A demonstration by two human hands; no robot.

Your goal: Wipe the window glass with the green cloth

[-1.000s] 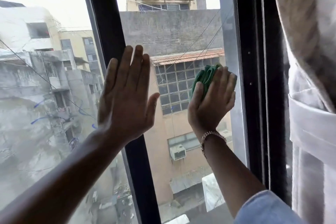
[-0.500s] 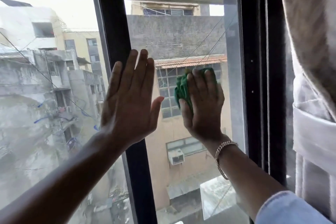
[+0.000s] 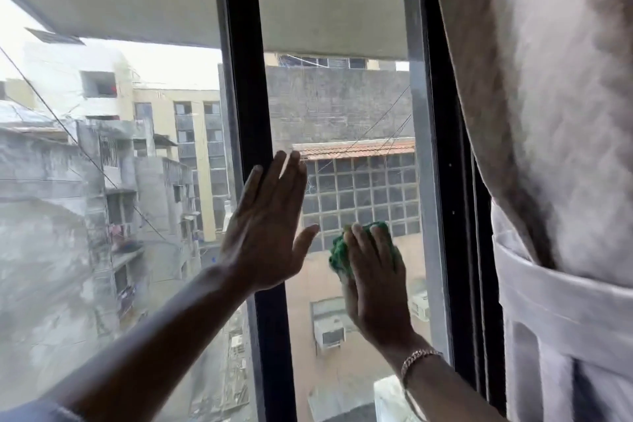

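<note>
The window glass [image 3: 346,106] of the right pane fills the middle of the view between two black frame bars. My right hand [image 3: 375,284] presses a bunched green cloth [image 3: 339,255] flat against this pane at mid height; the cloth shows above and left of my fingers. My left hand [image 3: 267,226] lies flat with fingers spread over the black centre bar [image 3: 243,79], just left of the cloth, holding nothing. A gold bracelet sits on my right wrist.
A pale grey curtain [image 3: 555,147], tied back with a band, hangs at the right edge beside the black side frame [image 3: 445,181]. The left pane [image 3: 85,199] looks streaky and hazy. Buildings show outside through the glass.
My right hand with the cloth slid from the pane's right side leftward, then lower relative to my left hand. The view tilted up, showing more ceiling overhang. My left hand stays on the bar.
</note>
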